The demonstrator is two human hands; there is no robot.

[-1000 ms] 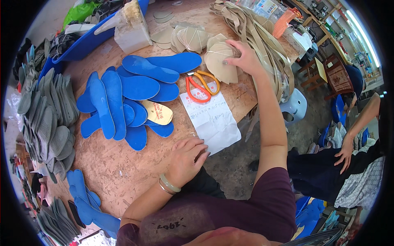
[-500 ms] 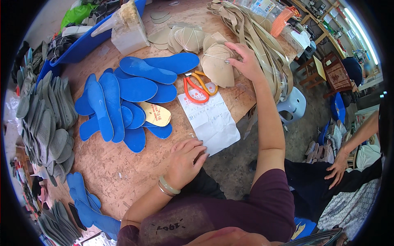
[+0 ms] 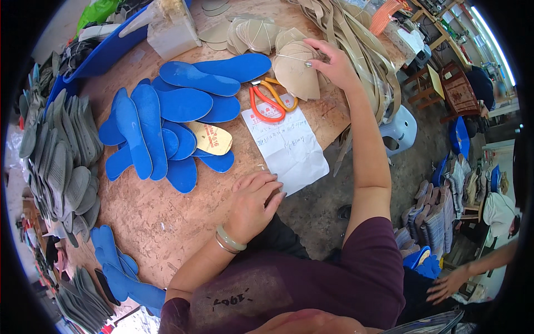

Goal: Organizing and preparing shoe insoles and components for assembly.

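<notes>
My right hand (image 3: pixel 336 65) rests on the right side of a string-tied bundle of flat beige pieces (image 3: pixel 296 65). Its thumb and index finger are spread apart on the bundle's edge. At the near edge of the table, my left hand (image 3: pixel 257 201) lies palm down with its fingers stretched out and nothing visible in it. Just beyond that hand is a creased sheet of handwritten paper (image 3: pixel 295 158). Nippers with red and orange handles (image 3: pixel 269 106) lie across the top of the sheet. A pile of blue insoles (image 3: pixel 183 106) lies to their left.
Grey insoles (image 3: pixel 67 161) are stacked at the left, with more blue insoles (image 3: pixel 114 261) nearer me. Long beige strips (image 3: pixel 356 55) hang over the table's right side. Behind stands a glue-crusted white container (image 3: pixel 172 36). Another person's hand (image 3: pixel 449 284) is at the lower right.
The view has shifted, so the table's things sit slightly higher. Both my hands keep nearly the same places. The other person's arm has moved down and away, uncovering stacked items at the right.
</notes>
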